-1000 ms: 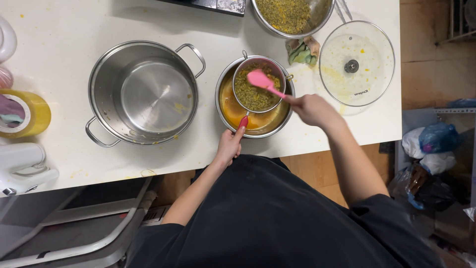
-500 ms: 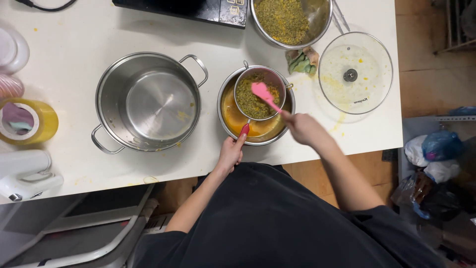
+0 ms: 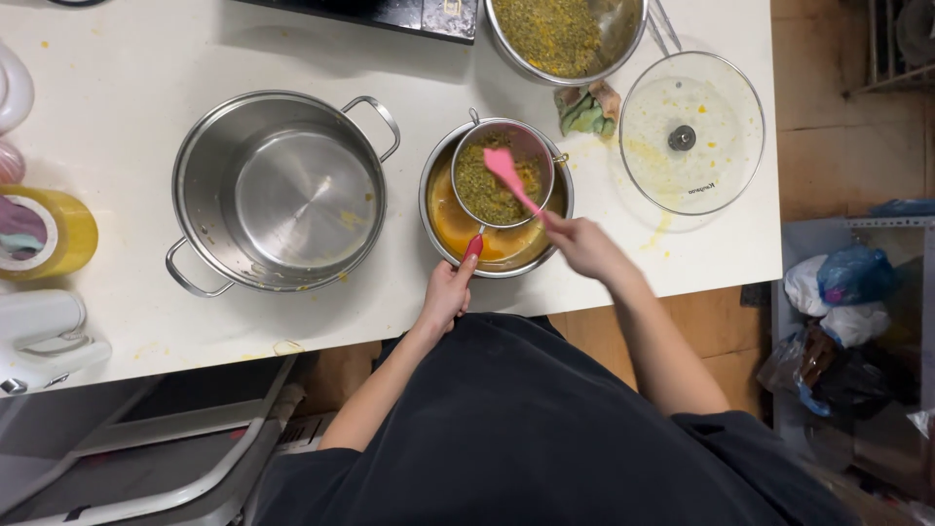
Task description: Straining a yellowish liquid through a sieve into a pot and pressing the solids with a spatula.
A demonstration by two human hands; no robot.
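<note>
While both hands work over the small pot at the middle of the frame, the scene reads outward like this:

Right hand (image 3: 582,244): fingers closed round the handle of a pink spatula (image 3: 508,173), just right of centre; the blade lies on the mash in the strainer.

Left hand (image 3: 446,295): curled round the red handle end of the strainer (image 3: 502,175) at the table's near edge, just below centre.

Strainer: a round metal sieve sitting on the rim of the small pot (image 3: 440,206), holding greenish-yellow seedy pulp.

Small pot: steel, at centre frame, with orange liquid showing under the strainer.

Large pot (image 3: 280,190): steel, two-handled, left of the small pot and close beside it; a few yellow smears inside, otherwise bare metal.

Bowl (image 3: 567,34): at the top edge, above the small pot, filled with the same greenish pulp.

Glass lid (image 3: 691,131): upper right, lying flat on the table, spattered yellow.

Green scraps (image 3: 587,107): between bowl and lid, perhaps peel or a cloth; too small to tell.

Yellow jar (image 3: 44,232): far left edge.

Table (image 3: 127,107): white, dotted with yellow splashes.

Bags (image 3: 838,292): on the floor at right, beyond the table.
</note>
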